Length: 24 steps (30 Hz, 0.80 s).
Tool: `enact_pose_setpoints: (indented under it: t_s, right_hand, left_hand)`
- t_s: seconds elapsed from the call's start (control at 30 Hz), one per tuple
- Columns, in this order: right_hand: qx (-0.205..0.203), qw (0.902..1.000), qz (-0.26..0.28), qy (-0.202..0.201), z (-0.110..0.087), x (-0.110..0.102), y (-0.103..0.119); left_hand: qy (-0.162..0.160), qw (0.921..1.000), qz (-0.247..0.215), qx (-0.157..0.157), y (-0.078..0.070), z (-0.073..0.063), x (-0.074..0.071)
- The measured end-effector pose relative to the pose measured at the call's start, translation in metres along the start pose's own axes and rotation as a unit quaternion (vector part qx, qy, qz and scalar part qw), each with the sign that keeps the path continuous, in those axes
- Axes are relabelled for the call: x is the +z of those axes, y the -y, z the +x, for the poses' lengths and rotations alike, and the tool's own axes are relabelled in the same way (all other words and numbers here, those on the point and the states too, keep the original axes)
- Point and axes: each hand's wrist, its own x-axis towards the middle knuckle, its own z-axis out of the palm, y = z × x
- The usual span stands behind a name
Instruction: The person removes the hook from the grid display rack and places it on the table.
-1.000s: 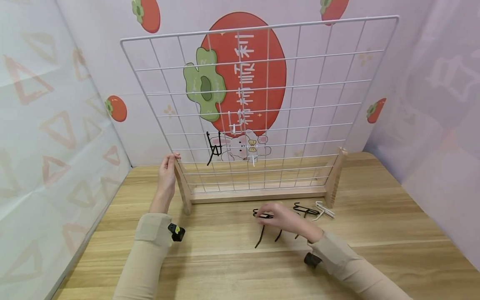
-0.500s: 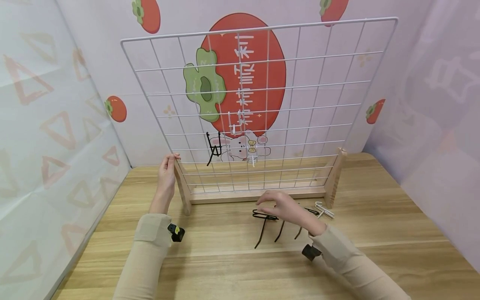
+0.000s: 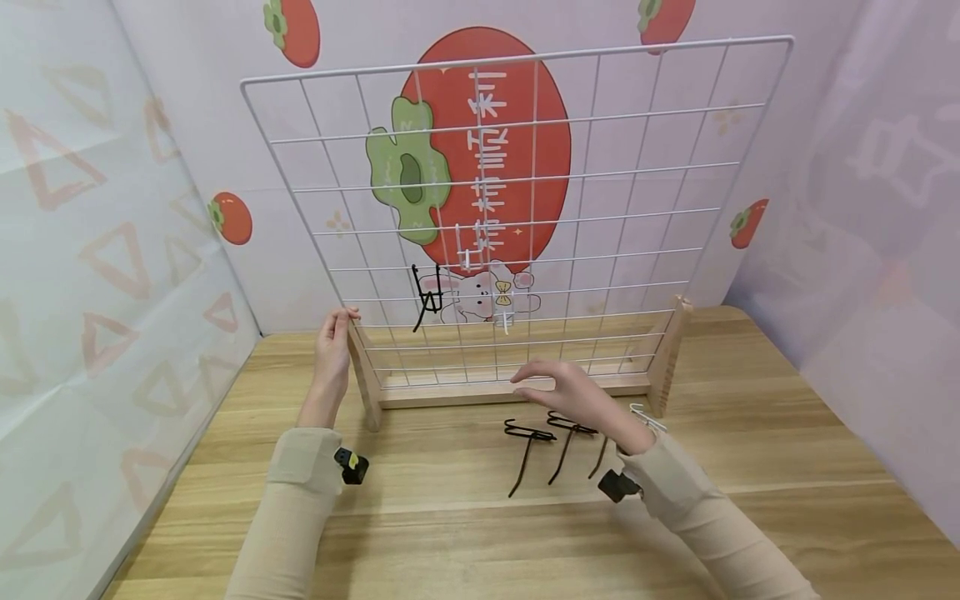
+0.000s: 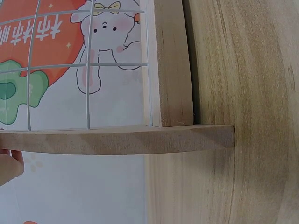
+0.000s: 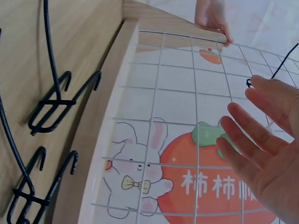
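At the left end of a white wire grid, my left hand grips the top of the wooden side support. My right hand hovers before the grid's lower part, thumb and fingers apart, holding nothing. Below it on the table lie a black wire hook and a second black hook. A third black hook and a white hook are partly hidden by my right hand and wrist. Hanging on the grid are one black hook, an upper white hook and a lower white hook.
The grid stands upright in a wooden base with a right side support. Under everything is a wood-grain table. Behind rises a printed cloth backdrop, with similar cloth at both sides.
My right hand has risen from the black hooks on the table toward the grid, its fingers empty, uncovering more of the hooks. My left hand has stayed on the support.
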Motion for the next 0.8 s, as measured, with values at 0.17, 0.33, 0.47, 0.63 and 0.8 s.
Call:
enact_pose_setpoints:
  t_s: [0.17,0.33,0.47,0.63,0.8]
  right_hand:
    - [0.0,0.9999,-0.007,-0.015,0.004,-0.005,0.002]
    - [-0.02,0.9991,-0.013,-0.035,0.009,-0.01,0.004]
    - [-0.031,0.9978,-0.021,-0.054,0.013,-0.015,0.006]
    - [-0.045,0.9957,-0.025,-0.077,0.02,-0.02,0.006]
    - [-0.051,0.9939,-0.022,-0.095,0.025,-0.022,0.005]
  left_hand:
    - [0.001,1.0,0.001,0.0,0.0,0.0,0.0]
    - [0.003,1.0,0.005,-0.003,0.0,-0.001,0.0]
    - [0.003,1.0,0.006,-0.005,0.0,-0.001,-0.001]
    - [0.003,1.0,0.002,-0.001,0.0,-0.001,-0.001]
    - [0.006,1.0,0.0,-0.002,-0.001,-0.001,0.0]
